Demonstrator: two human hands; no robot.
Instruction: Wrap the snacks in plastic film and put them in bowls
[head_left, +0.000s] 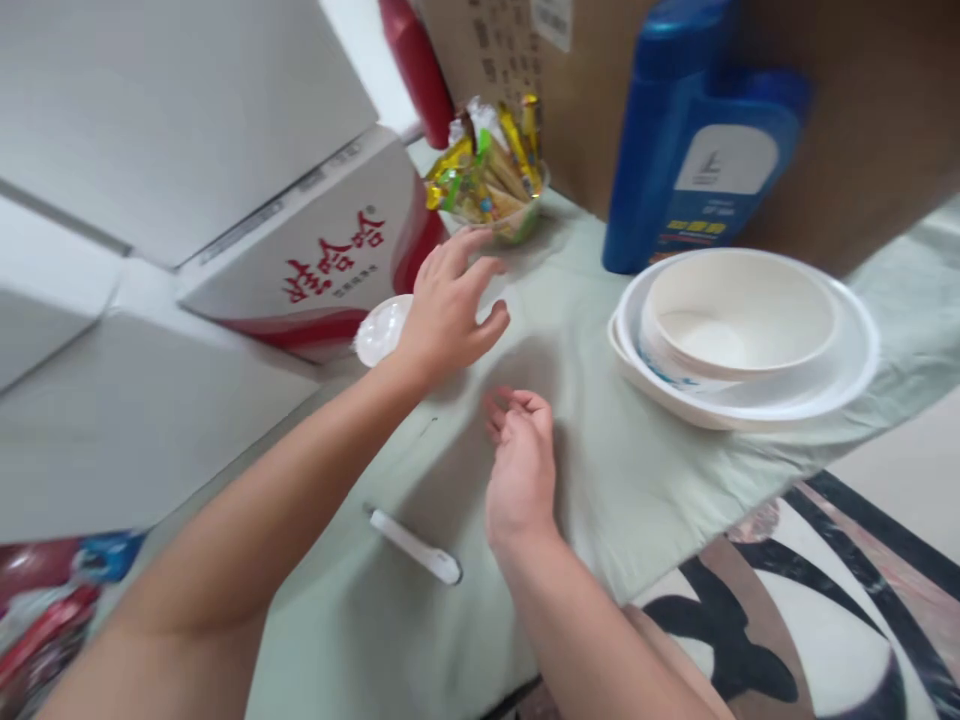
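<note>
Head view, clock from frame centre. Left hand [459, 300] just above centre: fingers spread, slightly bent, no visible hold. Right hand [523, 455] at 5: half-curled, nothing seen in it, fingertips blurred. Tub [512, 222] of wrapped sticks at 12, on the tabletop [600, 480]; left fingers overlap its near rim, can't tell if touching. White disc [380, 333] between 9 and 10, partly behind left wrist. White handle [415, 546] at 7, clear of both hands.

Risks, my read: left fingers snag the rim, tall sticks tip the tub. Wrist drops, disc gets shoved. Right forearm swings wide, bowl [720, 340] and dish [847, 375] at 3 get bumped towards the near edge.
</note>
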